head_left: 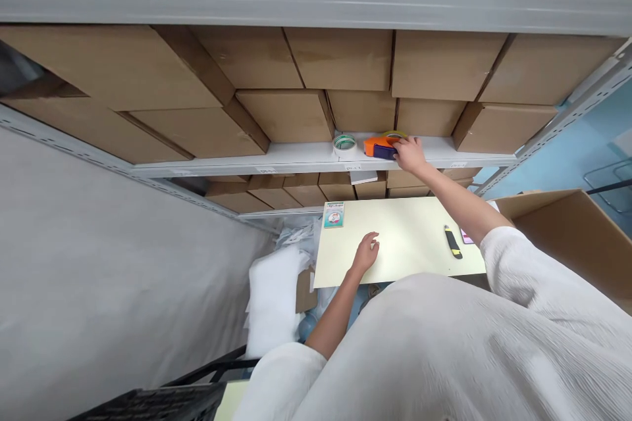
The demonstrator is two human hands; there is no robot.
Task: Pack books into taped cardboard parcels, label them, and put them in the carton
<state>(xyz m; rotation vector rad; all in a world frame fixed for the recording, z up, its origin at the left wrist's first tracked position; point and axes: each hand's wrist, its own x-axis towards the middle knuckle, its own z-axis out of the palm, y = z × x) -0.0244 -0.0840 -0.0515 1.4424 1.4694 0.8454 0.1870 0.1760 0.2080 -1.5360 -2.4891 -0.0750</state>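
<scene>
On the white shelf, my right hand (411, 155) is closed on the right end of an orange and dark-blue tape dispenser (378, 147). A yellowish roll of tape (395, 134) shows just behind it, partly hidden. To its left sits a white tape roll with green print on its core (344, 144). My left hand (366, 253) hovers over the pale yellow table (399, 256), fingers loosely bent and apart, holding nothing. A small green and white booklet or packet (334, 215) lies at the table's far left corner. A black and yellow utility knife (453, 243) rests on the right side.
Cardboard boxes (343, 59) fill the shelves ahead, behind a grey metal beam (316, 0). An open carton (567, 230) stands right of the table. White foam sheets (274, 296) are stacked at its left. A pink-edged item (465, 237) is partly hidden by my right arm.
</scene>
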